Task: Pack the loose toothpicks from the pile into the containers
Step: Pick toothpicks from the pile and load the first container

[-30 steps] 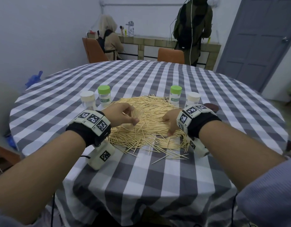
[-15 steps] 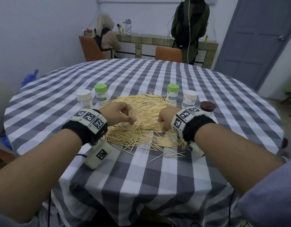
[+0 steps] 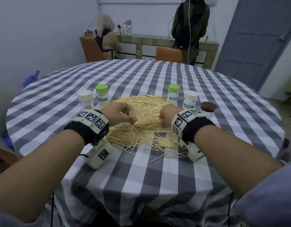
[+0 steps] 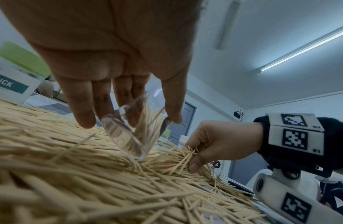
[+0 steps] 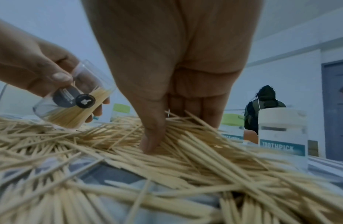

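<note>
The left hand (image 3: pixel 118 114) grips a tilted clear jar (image 3: pixel 130 118), partly filled with toothpicks, over the pile (image 3: pixel 141 128) on the bench (image 3: pixel 141 76). The right hand (image 4: pixel 214 144) pinches a bunch from the pile. Five capped jars (image 3: pixel 174 94) stand behind it.

Pale matt wooden toothpicks (image 3: pixel 141 128), clear glossy plastic container (image 3: pixel 130 117), soft checked cloth tablecloth (image 3: pixel 141 185)

"TOOTHPICK" is printed in white on a teal label on the far-right green-lidded container (image 3: pixel 173 95) and on the white-lidded container (image 3: pixel 190 100) beside it. The far-left green-lidded container (image 3: pixel 102 97) bears the same word.
</note>
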